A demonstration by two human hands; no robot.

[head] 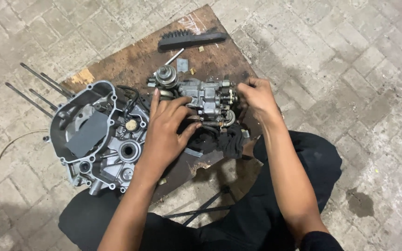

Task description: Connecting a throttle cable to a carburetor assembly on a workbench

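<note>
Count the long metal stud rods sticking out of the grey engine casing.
4 long metal stud rods, all projecting up-left from the grey engine casing, side by side; more may be hidden.

Outdoor repair spot: engine crankcase on a board over paved ground.

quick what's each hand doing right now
Left hand: fingers spread, resting on the carburetor, steadying it.
Right hand: fingers curled, gripping the carburetor's right end.
</note>
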